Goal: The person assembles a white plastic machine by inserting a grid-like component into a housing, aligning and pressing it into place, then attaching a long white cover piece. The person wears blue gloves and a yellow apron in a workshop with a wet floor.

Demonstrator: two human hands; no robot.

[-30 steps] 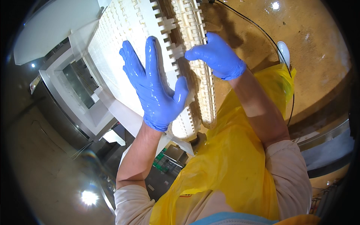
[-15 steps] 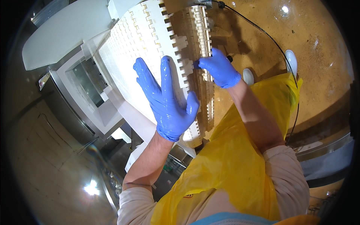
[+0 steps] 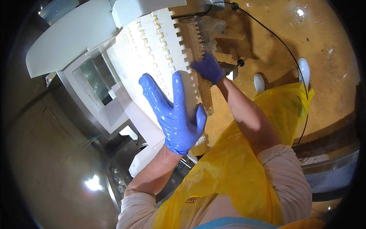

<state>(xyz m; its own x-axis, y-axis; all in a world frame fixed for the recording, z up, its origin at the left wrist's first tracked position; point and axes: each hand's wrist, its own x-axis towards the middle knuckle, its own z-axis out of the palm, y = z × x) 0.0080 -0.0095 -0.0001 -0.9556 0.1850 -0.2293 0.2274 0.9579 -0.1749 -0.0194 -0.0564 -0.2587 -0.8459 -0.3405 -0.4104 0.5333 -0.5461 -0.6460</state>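
A white modular plastic conveyor belt (image 3: 131, 65) with toothed, hinged edges curves over the machine in front of me. My left hand (image 3: 178, 120), in a wet blue glove, lies on its upper face with fingers spread and thumb out to the right. Lower down, a shaded, yellowish run of the same belt (image 3: 191, 36) hangs behind the near edge. At that lower run is my right hand (image 3: 209, 69), also blue-gloved and in shadow. Its fingers are closed at the belt's edge, and their tips are partly lost in the shade.
A white curved cover (image 3: 72, 38) and a white frame with a window opening (image 3: 95, 82) stand to the left. A black cable (image 3: 270, 34) arcs over the wet brown floor (image 3: 324, 80). Clear plastic film (image 3: 213, 28) hangs behind the belt. My yellow apron (image 3: 228, 171) and white boots (image 3: 304, 70) show.
My right hand has moved left and in under the belt, and the hanging run has shifted left with it. A black knob and the plastic film now show. My left hand stays spread on the belt.
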